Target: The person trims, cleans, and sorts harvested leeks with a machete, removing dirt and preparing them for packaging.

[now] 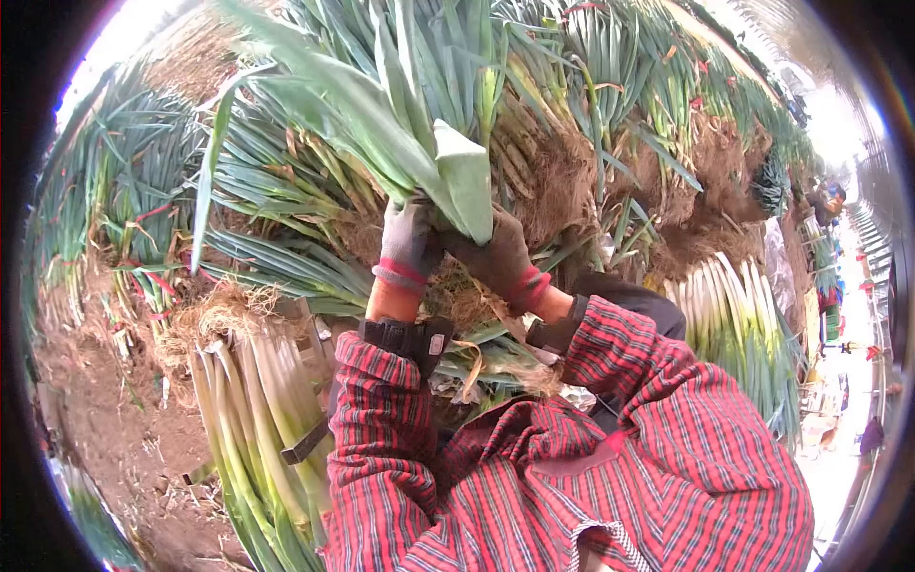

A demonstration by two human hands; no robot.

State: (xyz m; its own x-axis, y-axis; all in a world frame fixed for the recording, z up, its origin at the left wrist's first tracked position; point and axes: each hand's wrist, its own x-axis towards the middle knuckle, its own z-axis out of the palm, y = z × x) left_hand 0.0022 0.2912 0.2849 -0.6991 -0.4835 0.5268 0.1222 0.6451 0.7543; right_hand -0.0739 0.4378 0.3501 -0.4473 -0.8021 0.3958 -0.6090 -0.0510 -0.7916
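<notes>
Both of my hands wear grey gloves with red cuffs and are held close together in front of my chest. My left hand (412, 238) is closed round the lower part of a large leek (405, 153), whose long green leaves fan upward and to the left. My right hand (496, 255) is closed at the same leek, by a broad folded leaf (464, 181) that hangs over the fingers. The fingertips of both hands are partly hidden. Below them lie dry roots and loose leaves (491, 357).
Cleaned leeks with pale stalks lie at the lower left (253, 410) and at the right (729, 305). Rows of leek bundles (143, 200) with red ties and soil-covered roots (548, 181) fill the background. A dark flat bar (307, 442) juts over the left pile.
</notes>
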